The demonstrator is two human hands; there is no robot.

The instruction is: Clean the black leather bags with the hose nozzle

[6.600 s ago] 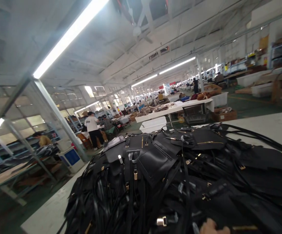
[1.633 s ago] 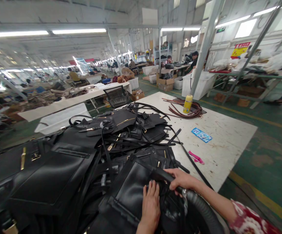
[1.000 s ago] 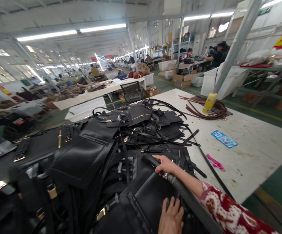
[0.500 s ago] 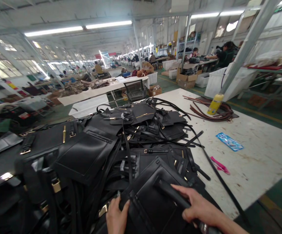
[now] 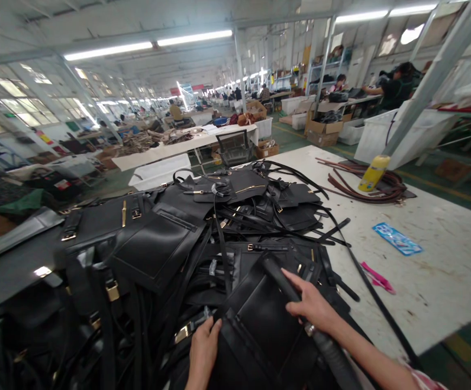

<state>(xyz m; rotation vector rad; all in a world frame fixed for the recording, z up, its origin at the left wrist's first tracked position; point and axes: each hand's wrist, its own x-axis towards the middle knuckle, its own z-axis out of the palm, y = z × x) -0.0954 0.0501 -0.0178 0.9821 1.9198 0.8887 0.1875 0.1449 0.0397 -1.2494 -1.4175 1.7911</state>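
Note:
My right hand [image 5: 310, 303] is wrapped round a black tube-shaped nozzle [image 5: 282, 279] that runs into a ribbed hose [image 5: 335, 357]. The nozzle's tip lies over the upper part of a black leather bag piece [image 5: 259, 314]. At that piece's left edge is my left hand [image 5: 205, 346], with thumb and fingers close together on the black material beside a gold buckle [image 5: 184, 332]. Under and around both hands spreads a heap of black bag parts with straps and gold fittings.
On the white table [image 5: 434, 276] lie a blue packet [image 5: 398, 238], a pink tool [image 5: 377, 278], coiled brown straps [image 5: 341, 187] and a yellow bottle [image 5: 374, 173]. A black strap hangs over the near edge. People sit at tables farther back.
My right hand and the nozzle have moved up and slightly left over the bag piece. My left hand stays at its left edge. The view has turned slightly left.

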